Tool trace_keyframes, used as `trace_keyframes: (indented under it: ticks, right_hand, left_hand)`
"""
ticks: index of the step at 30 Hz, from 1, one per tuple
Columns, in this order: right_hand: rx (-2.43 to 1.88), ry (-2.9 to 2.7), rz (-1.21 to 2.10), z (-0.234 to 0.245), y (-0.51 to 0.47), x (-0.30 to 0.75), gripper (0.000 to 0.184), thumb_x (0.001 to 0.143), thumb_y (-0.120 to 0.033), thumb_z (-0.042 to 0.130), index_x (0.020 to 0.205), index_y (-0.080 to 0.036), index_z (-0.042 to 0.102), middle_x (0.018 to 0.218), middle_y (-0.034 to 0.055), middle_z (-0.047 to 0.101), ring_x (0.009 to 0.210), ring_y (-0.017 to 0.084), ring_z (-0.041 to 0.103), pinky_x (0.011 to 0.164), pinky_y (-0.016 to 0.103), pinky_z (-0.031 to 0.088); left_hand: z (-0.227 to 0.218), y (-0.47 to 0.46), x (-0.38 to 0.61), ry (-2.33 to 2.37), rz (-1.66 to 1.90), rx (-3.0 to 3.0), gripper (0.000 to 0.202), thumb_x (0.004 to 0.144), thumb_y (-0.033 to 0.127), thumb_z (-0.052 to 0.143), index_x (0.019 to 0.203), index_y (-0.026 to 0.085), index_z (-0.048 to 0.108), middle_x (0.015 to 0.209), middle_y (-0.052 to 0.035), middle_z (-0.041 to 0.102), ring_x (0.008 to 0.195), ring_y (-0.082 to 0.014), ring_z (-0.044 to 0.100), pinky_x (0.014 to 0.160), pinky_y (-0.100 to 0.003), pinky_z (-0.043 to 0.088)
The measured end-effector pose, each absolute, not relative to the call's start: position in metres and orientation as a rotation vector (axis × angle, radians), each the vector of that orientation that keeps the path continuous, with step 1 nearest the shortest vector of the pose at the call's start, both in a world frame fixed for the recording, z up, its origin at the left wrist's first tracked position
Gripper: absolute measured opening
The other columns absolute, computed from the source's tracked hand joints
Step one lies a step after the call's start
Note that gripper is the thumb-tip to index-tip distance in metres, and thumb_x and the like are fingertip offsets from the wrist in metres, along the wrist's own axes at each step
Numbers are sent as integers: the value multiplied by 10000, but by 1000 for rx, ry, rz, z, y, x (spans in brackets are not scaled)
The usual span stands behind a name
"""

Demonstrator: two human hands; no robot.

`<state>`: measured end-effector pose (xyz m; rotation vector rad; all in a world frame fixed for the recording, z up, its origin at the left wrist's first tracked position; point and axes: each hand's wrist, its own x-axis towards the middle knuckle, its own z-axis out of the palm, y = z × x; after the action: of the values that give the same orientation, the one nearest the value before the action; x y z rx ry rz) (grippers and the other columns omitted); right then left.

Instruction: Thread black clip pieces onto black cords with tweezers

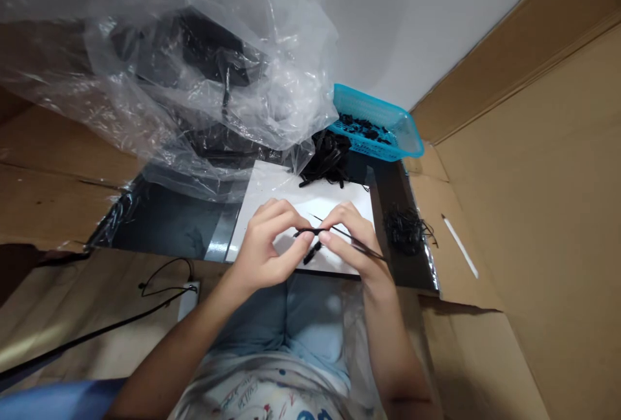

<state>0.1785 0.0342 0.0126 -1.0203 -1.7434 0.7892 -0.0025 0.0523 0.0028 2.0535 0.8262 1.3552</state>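
Note:
My left hand [266, 242] and my right hand [350, 235] meet over a white sheet [272, 190], fingers pinched together. Between the fingertips runs a thin black cord [310, 232] with a small black piece hanging from it at the lower end. The cord's loose end trails to the right, past my right hand. Both hands are closed on this cord. A loose pile of black cords [330, 160] lies at the sheet's far edge, and a second tangle of black cords [406, 229] sits to the right of my right hand.
A turquoise plastic basket [405, 127] holding small black parts stands behind the sheet. A big crumpled clear plastic bag [184, 77] covers the left and back. Cardboard walls [543, 180] rise on the right and left. A white stick [460, 245] lies on the right cardboard.

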Motion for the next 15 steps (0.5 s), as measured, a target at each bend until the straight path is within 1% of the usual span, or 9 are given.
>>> trace_keyframes:
  ticks: [2, 3, 4, 6, 7, 9, 12, 13, 15]
  right_hand:
    - [-928, -1454, 1020, 2, 39, 183, 137, 879, -342, 603, 801, -236, 642, 750, 3, 560, 739, 161, 532, 678, 306, 406]
    - [-854, -1286, 1137, -3, 42, 185, 152, 852, -394, 635, 812, -248, 651, 758, 0, 562, 721, 156, 540, 650, 294, 416]
    - [-781, -1139, 1240, -8, 44, 188, 159, 804, -417, 684, 824, -263, 652, 778, -3, 567, 721, 154, 551, 629, 283, 426]
    - [-689, -974, 1340, -14, 45, 190, 210, 710, -398, 765, 833, -281, 642, 840, -5, 585, 772, 160, 573, 641, 277, 453]
    - [-682, -967, 1325, -15, 43, 190, 218, 689, -375, 778, 823, -276, 637, 863, 0, 593, 803, 165, 577, 667, 283, 465]
    - [-723, -1053, 1184, -13, 35, 187, 173, 704, -339, 752, 789, -252, 629, 850, 16, 601, 816, 170, 573, 710, 299, 467]
    - [-812, -1194, 893, -3, 16, 178, 88, 794, -309, 655, 806, -240, 601, 727, 15, 571, 728, 176, 564, 665, 316, 455]
    - [-830, -1214, 802, 0, 11, 175, 95, 829, -335, 622, 837, -248, 585, 699, 10, 558, 700, 180, 563, 644, 322, 455]
    - [-872, -1226, 648, 4, 4, 171, 177, 884, -445, 558, 906, -270, 546, 705, 9, 561, 687, 192, 569, 631, 338, 465]
  left_hand:
    - [-1, 50, -1, 778, 1383, 1891, 85, 849, 145, 615, 771, 173, 632, 705, -9, 591, 686, -154, 546, 644, -306, 408]
    - [-3, 50, -1, 764, 1387, 1829, 97, 853, 145, 620, 762, 178, 628, 692, -2, 588, 670, -147, 544, 627, -296, 410]
    - [-5, 49, -1, 754, 1390, 1786, 105, 856, 145, 623, 758, 182, 626, 683, 5, 584, 656, -140, 540, 614, -288, 409]
    - [-8, 48, -1, 753, 1390, 1759, 109, 858, 141, 630, 759, 187, 627, 683, 11, 584, 649, -130, 537, 606, -277, 409]
    - [-9, 47, -1, 760, 1397, 1766, 104, 855, 135, 633, 766, 188, 630, 688, 12, 586, 653, -129, 540, 609, -275, 411]
    - [-9, 44, -1, 778, 1419, 1801, 95, 847, 117, 638, 784, 189, 635, 698, 10, 591, 666, -130, 546, 615, -276, 414]
    - [-7, 40, -1, 803, 1448, 1862, 100, 833, 92, 643, 808, 188, 638, 703, 6, 592, 679, -136, 546, 623, -284, 416]
    - [-6, 39, -1, 809, 1455, 1876, 103, 830, 87, 643, 814, 189, 638, 706, 5, 592, 681, -137, 544, 625, -287, 415]
    - [-6, 38, -1, 822, 1466, 1887, 102, 829, 88, 641, 820, 190, 639, 709, 2, 592, 680, -141, 542, 625, -292, 415]
